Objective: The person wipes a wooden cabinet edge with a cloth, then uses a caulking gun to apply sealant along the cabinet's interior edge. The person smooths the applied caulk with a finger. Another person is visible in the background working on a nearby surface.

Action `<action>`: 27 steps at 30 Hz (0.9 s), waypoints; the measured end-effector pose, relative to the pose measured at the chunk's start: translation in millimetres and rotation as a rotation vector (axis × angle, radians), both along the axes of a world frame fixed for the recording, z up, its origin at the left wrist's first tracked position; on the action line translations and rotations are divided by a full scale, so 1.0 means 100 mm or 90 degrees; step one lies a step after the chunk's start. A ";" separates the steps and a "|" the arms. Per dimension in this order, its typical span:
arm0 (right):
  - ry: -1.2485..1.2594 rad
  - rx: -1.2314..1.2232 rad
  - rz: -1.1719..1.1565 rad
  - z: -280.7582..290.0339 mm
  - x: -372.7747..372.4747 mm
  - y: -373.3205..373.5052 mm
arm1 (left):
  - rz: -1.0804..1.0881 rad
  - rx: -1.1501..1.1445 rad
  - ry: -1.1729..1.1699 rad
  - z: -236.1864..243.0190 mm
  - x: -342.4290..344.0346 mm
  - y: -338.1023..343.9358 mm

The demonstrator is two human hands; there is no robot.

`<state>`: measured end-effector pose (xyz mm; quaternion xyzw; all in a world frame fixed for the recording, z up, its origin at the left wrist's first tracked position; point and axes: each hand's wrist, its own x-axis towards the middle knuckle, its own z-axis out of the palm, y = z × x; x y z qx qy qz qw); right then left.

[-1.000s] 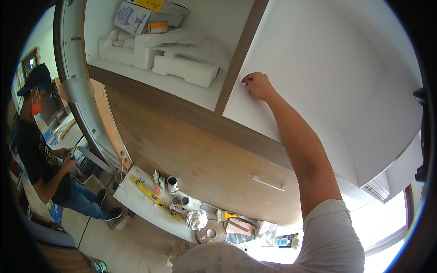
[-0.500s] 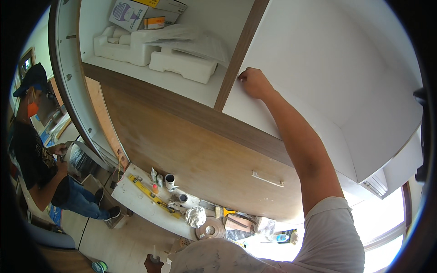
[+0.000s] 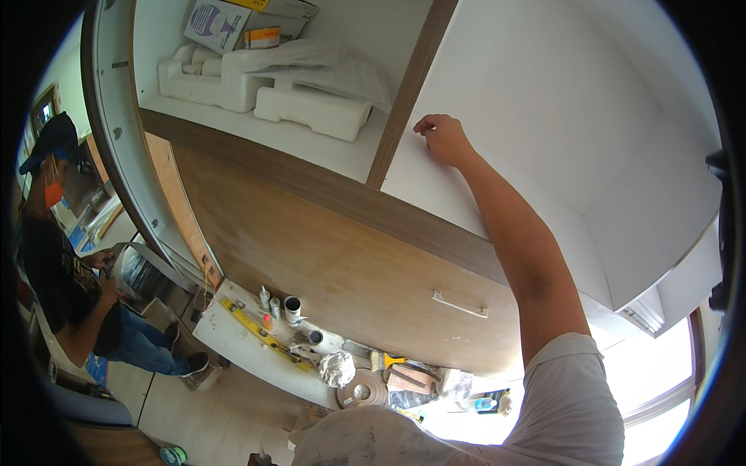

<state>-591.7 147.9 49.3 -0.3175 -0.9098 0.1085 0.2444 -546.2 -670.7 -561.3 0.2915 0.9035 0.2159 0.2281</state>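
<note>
Inside the right cabinet compartment, my right hand is raised beside the brown-edged divider. Its fingers are curled together, and anything between them is too small to make out. A small gap separates the fingertips from the divider. At the lower edge, only a sliver of my left hand shows, around a bottle with a narrow pale nozzle. Most of that hand and bottle is cut off by the frame.
White foam packing and boxes fill the left compartment. Below, a curved white counter carries a yellow spirit level, an edging roll, a brush and bottles. A person in an orange mask stands at left.
My right hand has drawn slightly right, away from the divider, and its fingers have loosened a little. My left hand and the nozzle bottle have sunk further below the lower edge.
</note>
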 end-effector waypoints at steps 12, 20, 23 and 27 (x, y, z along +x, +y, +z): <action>-0.053 -0.050 0.001 0.01 -0.09 -0.01 | 0.319 0.107 -0.167 -0.07 -0.17 0.36; -0.065 -0.001 0.007 -0.05 -0.03 -0.11 | 0.331 0.135 -0.139 -0.04 -0.08 0.39; -0.079 -0.003 0.011 -0.04 -0.01 -0.17 | 0.339 0.125 -0.136 -0.10 -0.06 0.32; -0.089 -0.006 0.037 -0.04 0.02 -0.26 | 0.354 0.088 -0.148 -0.12 0.00 0.27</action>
